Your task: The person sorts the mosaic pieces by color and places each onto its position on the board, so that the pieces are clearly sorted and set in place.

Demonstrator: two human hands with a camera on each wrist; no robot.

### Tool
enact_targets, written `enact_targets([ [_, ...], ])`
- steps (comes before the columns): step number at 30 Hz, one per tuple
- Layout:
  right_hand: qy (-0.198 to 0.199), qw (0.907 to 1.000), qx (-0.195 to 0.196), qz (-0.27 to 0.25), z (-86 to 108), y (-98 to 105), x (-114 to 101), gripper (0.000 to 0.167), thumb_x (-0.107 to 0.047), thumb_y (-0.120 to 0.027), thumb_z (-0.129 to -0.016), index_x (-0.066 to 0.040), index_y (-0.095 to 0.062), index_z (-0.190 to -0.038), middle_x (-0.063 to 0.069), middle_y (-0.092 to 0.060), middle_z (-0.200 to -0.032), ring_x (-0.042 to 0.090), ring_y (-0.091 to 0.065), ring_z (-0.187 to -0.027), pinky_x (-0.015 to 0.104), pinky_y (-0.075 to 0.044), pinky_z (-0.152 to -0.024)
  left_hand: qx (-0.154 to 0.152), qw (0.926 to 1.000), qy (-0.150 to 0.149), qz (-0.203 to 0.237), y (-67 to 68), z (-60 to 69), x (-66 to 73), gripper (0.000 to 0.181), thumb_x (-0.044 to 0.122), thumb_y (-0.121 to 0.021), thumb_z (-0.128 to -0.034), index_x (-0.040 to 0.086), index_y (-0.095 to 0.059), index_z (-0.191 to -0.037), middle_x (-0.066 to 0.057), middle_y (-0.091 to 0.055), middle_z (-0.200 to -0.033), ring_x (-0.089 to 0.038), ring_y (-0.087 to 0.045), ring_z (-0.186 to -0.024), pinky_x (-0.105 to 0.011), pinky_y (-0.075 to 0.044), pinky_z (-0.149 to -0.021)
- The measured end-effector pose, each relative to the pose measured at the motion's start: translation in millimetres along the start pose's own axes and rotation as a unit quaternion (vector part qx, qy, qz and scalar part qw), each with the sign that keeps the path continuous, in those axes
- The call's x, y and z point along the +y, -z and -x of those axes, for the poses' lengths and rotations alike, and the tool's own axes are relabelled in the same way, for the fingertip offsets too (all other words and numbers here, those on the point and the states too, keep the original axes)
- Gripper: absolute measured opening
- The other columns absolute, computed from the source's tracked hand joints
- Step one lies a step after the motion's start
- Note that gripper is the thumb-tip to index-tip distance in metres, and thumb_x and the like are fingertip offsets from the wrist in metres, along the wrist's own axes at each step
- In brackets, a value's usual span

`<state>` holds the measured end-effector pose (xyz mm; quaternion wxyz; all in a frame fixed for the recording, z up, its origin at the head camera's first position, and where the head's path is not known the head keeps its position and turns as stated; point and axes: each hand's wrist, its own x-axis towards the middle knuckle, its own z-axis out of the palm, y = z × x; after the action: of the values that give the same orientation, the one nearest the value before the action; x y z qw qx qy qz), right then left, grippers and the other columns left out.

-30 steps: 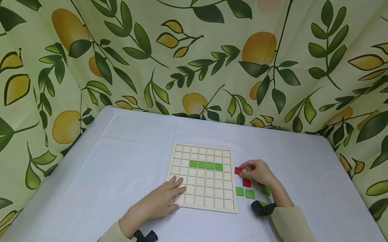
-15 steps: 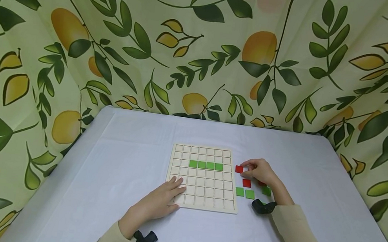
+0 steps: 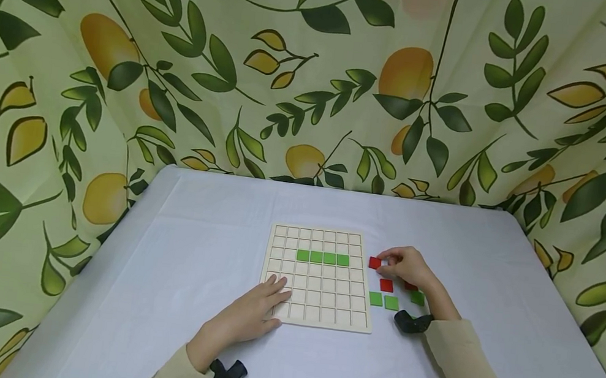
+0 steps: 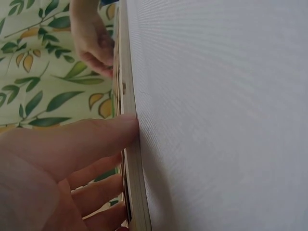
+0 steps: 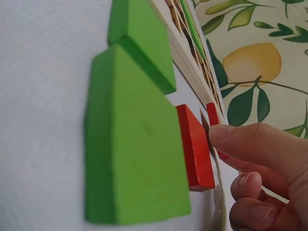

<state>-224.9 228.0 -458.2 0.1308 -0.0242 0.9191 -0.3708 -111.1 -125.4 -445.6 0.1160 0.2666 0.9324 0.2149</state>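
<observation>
My left hand (image 3: 254, 310) lies over the front left corner of a pale wooden grid board (image 3: 322, 323), fingers spread on its surface. In the left wrist view its thumb (image 4: 96, 139) touches the board's edge. Several green square tiles (image 3: 323, 257) sit in a row of the grid. Beyond the board's right edge, my right hand (image 3: 408, 266) pinches a red square tile (image 3: 375, 263) between thumb and finger. The right wrist view shows the thumb against that tile, which looks tilted. A second red tile (image 3: 386, 286) lies flat just in front of it.
Loose green tiles (image 3: 391, 303) lie right of the board, with one more green tile (image 3: 417, 298) near the right wrist. Another red tile (image 3: 410, 286) is mostly hidden beneath the right hand. A white cloth (image 3: 209, 234) covers the table; a patterned curtain (image 3: 313, 91) hangs behind.
My right hand has shifted slightly away from me with the red tile at its fingertips. More of the red tile under the hand shows now. The left hand has stayed put.
</observation>
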Motion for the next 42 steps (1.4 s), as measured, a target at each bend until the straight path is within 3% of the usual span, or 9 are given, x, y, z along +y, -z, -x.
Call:
enact_targets([
  [13, 0.041, 0.9989, -0.002, -0.021, 6.6, 3, -6, 0.033, -0.013, -0.074, -0.082, 0.003, -0.068, -0.110, -0.001, -0.045, -0.066, 0.014, -0.043, -0.066, 0.021, -0.033, -0.056, -0.006, 0.9999, 0.002, -0.014, 1.9, -0.9, 2.4, 0.054, 0.020, -0.065, -0.0896, 0.002, -0.050, -0.138, -0.017, -0.038, -0.154, -0.039, -0.031, -0.146, -0.052, -0.033, -0.118],
  [18, 0.040, 0.9988, -0.009, -0.029, 9.5, 0, -8, 0.032, -0.013, -0.074, -0.082, 0.002, -0.068, -0.110, -0.001, -0.045, -0.067, 0.013, -0.042, -0.063, 0.021, -0.032, -0.051, -0.005, 0.9999, -0.003, -0.013, 1.7, 0.4, 1.4, 0.054, 0.019, -0.065, -0.0895, 0.001, -0.050, -0.138, -0.017, -0.038, -0.154, -0.039, -0.032, -0.145, -0.053, -0.033, -0.117],
  [25, 0.034, 0.9989, -0.005, -0.031, 11.6, -5, -10, 0.030, -0.012, -0.074, -0.081, 0.001, -0.069, -0.107, -0.002, -0.045, -0.067, 0.013, -0.043, -0.065, 0.020, -0.033, -0.054, -0.002, 0.9999, -0.006, -0.012, 0.4, -0.2, 0.1, 0.054, 0.019, -0.065, -0.0892, 0.002, -0.050, -0.138, -0.017, -0.038, -0.154, -0.040, -0.032, -0.145, -0.054, -0.033, -0.117],
  [42, 0.057, 0.9966, -0.009, -0.059, 18.6, -20, -15, 0.031, -0.011, -0.074, -0.082, 0.002, -0.068, -0.109, -0.001, -0.043, -0.066, 0.010, -0.041, -0.061, 0.019, -0.032, -0.049, -0.008, 0.9999, -0.006, -0.012, 2.5, -0.6, 0.5, 0.054, 0.020, -0.065, -0.0903, 0.001, -0.049, -0.139, -0.018, -0.037, -0.155, -0.040, -0.031, -0.146, -0.054, -0.033, -0.117],
])
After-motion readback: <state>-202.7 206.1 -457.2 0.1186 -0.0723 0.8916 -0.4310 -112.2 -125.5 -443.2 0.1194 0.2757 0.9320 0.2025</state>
